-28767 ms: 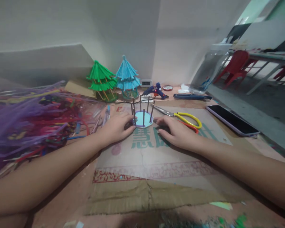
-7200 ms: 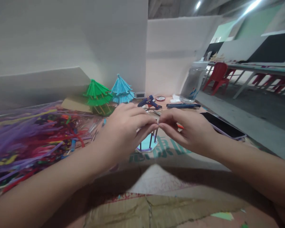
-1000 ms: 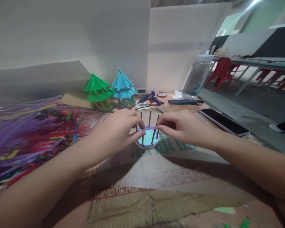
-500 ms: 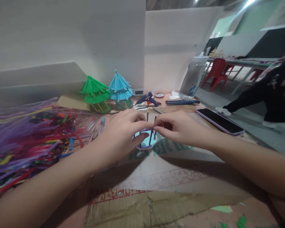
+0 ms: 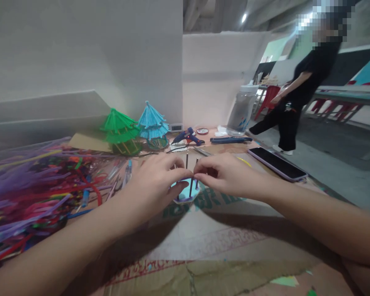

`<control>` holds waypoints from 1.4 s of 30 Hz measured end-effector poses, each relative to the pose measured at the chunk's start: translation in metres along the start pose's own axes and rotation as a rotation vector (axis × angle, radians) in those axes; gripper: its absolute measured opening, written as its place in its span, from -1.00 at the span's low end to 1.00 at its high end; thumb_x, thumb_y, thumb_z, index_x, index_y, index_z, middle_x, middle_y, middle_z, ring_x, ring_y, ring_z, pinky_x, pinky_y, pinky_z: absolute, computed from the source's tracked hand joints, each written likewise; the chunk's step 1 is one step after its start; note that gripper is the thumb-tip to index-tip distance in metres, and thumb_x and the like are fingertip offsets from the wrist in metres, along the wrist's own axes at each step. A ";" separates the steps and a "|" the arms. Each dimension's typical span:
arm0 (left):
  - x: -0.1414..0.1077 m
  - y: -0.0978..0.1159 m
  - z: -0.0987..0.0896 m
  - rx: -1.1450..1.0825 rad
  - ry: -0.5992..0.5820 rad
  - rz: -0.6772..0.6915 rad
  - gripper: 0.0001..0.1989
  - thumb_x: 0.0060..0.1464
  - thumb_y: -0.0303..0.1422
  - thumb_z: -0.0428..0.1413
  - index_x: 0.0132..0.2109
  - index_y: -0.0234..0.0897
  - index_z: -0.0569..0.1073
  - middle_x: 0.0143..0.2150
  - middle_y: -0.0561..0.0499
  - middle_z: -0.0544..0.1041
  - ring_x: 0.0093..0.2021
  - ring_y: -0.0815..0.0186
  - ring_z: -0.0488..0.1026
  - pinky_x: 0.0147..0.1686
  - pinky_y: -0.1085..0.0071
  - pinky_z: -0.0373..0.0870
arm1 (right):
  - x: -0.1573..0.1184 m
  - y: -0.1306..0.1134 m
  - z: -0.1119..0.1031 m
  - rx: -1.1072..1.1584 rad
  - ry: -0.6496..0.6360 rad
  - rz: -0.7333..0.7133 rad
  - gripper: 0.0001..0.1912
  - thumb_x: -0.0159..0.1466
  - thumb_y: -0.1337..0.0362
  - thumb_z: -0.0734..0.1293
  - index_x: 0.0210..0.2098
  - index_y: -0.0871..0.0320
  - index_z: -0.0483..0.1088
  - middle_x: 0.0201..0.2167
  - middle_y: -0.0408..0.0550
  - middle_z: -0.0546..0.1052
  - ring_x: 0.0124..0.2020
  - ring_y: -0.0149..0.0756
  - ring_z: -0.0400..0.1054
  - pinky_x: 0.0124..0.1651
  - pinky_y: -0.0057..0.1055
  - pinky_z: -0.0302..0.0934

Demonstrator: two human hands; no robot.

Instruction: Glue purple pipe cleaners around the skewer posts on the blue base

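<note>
A small light-blue base (image 5: 187, 196) with a purple rim lies on the board before me, several thin dark sticks (image 5: 190, 188) standing upright on it. My left hand (image 5: 156, 179) curls around its left side; the forefinger reaches the front stick and the thumb hangs lower, over the base. What those fingers hold is hidden. From the other side my right hand (image 5: 225, 174) pinches thumb and fingertips together at the sticks, close to the left forefinger. Some sticks are partly covered by the hands.
Green (image 5: 119, 129) and blue (image 5: 152, 125) paper-roofed models stand behind. Also there are a glue gun (image 5: 188, 136), blue cutter (image 5: 231, 140), water bottle (image 5: 243, 111) and phone (image 5: 277, 163). Colourful pipe cleaners (image 5: 27, 201) pile up left. A person (image 5: 308, 86) walks beyond the table.
My view has tilted slightly up and shifted, so the table sits lower. Both hands keep nearly the same hold around the sticks. The person at the right now shows more fully.
</note>
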State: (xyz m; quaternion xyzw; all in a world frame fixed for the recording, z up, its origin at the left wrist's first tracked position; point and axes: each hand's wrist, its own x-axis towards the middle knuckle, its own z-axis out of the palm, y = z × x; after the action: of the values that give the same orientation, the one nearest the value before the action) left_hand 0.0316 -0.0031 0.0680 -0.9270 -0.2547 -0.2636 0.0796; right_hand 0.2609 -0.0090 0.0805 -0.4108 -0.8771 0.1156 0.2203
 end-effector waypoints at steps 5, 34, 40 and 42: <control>-0.001 -0.002 0.005 0.016 0.020 -0.008 -0.80 0.24 -0.47 0.11 -0.05 -0.18 0.57 -0.12 -0.04 0.55 -0.16 0.19 0.42 -0.17 0.25 0.29 | -0.001 0.001 0.002 -0.009 0.034 0.012 -0.85 0.33 0.27 0.31 -0.27 0.14 0.53 -0.49 -0.19 0.54 -0.49 -0.47 0.30 -0.41 -0.50 0.02; 0.000 -0.005 -0.020 -0.050 -0.237 -0.322 -0.88 0.19 -0.26 0.22 -0.17 -0.15 0.61 -0.16 -0.03 0.52 -0.08 0.15 0.45 -0.16 0.26 0.34 | -0.002 0.003 0.002 -0.058 0.056 -0.015 -0.83 0.36 0.22 0.27 -0.31 0.13 0.43 -0.51 -0.20 0.48 -0.51 -0.44 0.26 -0.45 -0.46 0.01; 0.001 -0.005 -0.021 -0.030 -0.255 -0.319 -0.86 0.22 -0.25 0.18 -0.20 -0.16 0.61 -0.16 -0.04 0.52 -0.11 0.17 0.45 -0.19 0.28 0.31 | -0.001 0.001 0.000 -0.068 0.043 -0.032 -0.82 0.37 0.21 0.27 -0.29 0.13 0.46 -0.53 -0.19 0.47 -0.53 -0.44 0.26 -0.45 -0.46 0.03; 0.001 -0.005 -0.020 -0.024 -0.253 -0.317 -0.85 0.22 -0.24 0.17 -0.20 -0.15 0.61 -0.16 -0.04 0.52 -0.12 0.17 0.45 -0.19 0.29 0.31 | 0.000 0.002 0.001 -0.073 0.030 -0.028 -0.81 0.37 0.21 0.27 -0.29 0.13 0.46 -0.53 -0.19 0.47 -0.53 -0.44 0.26 -0.45 -0.45 0.02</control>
State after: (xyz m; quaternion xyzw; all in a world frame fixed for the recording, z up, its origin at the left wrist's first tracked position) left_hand 0.0208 -0.0039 0.0861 -0.9018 -0.4025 -0.1571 -0.0065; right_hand 0.2619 -0.0084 0.0792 -0.4082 -0.8830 0.0741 0.2197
